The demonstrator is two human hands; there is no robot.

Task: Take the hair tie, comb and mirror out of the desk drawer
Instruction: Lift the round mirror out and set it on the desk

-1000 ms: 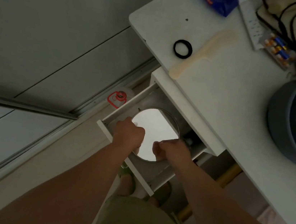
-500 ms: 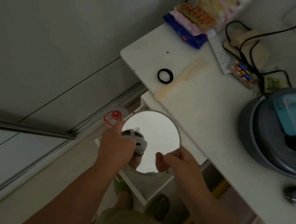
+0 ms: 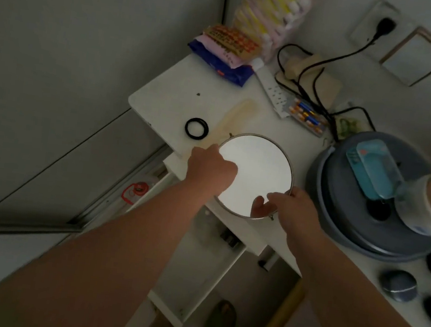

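A round mirror [image 3: 255, 172] with a thin metal rim is held face up over the front edge of the white desk [image 3: 168, 96]. My left hand [image 3: 209, 169] grips its left rim and my right hand [image 3: 292, 209] grips its lower right rim. A black hair tie [image 3: 196, 128] lies on the desk just left of the mirror. The cream comb [image 3: 238, 114] lies beside the hair tie, its handle end hidden under the mirror and my left hand. Below my arms the white drawer [image 3: 191, 297] stands pulled out.
A grey basin [image 3: 343, 224] holding a blue box and a bottle stands to the right of the mirror. Packets, a power strip, batteries and black cables crowd the back of the desk. Dark rounded objects lie at the right edge. A red-marked item [image 3: 135, 191] sits left of the drawer.
Both hands lifted the mirror out of the drawer and carried it up and right over the desk top. The view tilted up toward the desk's back.
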